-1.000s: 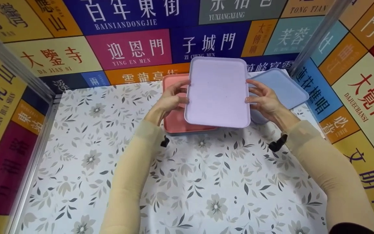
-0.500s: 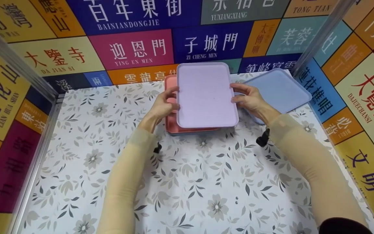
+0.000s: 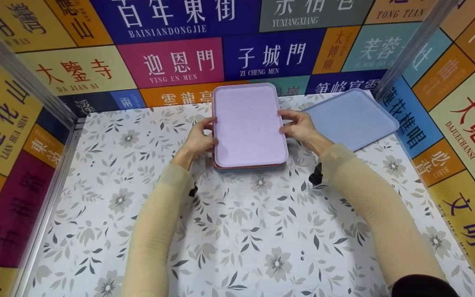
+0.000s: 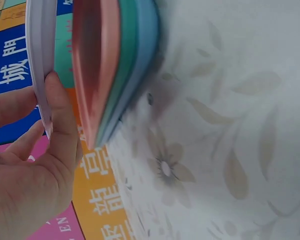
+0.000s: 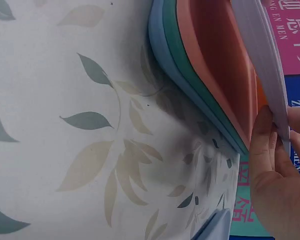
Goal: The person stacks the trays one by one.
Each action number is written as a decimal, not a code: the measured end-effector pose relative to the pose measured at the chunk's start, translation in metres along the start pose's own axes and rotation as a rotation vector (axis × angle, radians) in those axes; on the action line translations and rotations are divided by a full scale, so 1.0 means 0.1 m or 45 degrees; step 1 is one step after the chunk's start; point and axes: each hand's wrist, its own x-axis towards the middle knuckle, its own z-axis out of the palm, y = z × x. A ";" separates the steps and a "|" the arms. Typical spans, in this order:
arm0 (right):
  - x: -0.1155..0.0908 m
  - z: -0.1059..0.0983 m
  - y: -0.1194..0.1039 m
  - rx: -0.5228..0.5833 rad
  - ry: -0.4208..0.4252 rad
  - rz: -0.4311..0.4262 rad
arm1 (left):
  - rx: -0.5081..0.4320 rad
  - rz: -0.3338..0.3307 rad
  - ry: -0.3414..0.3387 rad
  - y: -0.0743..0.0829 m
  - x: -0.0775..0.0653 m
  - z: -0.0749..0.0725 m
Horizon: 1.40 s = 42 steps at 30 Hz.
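A lilac rectangular tray (image 3: 250, 123) is held level between both hands. My left hand (image 3: 201, 136) pinches its left edge, thumb on one face and fingers on the other. At the opposite edge, my right hand (image 3: 301, 126) pinches it the same way. Directly beneath lies a stack of trays: a coral pink one (image 4: 110, 50) on top, a green one (image 4: 127, 45) under it and a blue one (image 4: 147, 45) at the bottom. Both wrist views show a gap between the lilac tray and the pink one. From the head view the lilac tray covers nearly the whole stack.
A periwinkle blue tray (image 3: 351, 117) lies at an angle on the table to the right, behind the right hand. The white tablecloth (image 3: 237, 231) has a leaf and flower print. Panels with coloured lettering (image 3: 171, 62) wall in the back and both sides.
Both hands have carried the lilac tray leftward and lower, from partly covering the pink tray to lying over the stack. More of the periwinkle tray shows now.
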 end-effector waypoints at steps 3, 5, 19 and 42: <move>0.03 0.05 0.04 -0.050 -0.001 -0.018 | 0.040 -0.008 0.031 -0.04 0.02 -0.01; 0.05 0.08 0.05 -0.079 0.005 -0.022 | 0.068 -0.008 0.047 -0.07 0.04 -0.02; 0.11 0.22 0.10 -0.488 0.154 -0.082 | 0.465 0.032 0.168 -0.16 0.20 0.01; 0.01 0.23 0.15 -0.523 0.208 -0.046 | 0.741 -0.116 0.221 0.03 0.11 0.18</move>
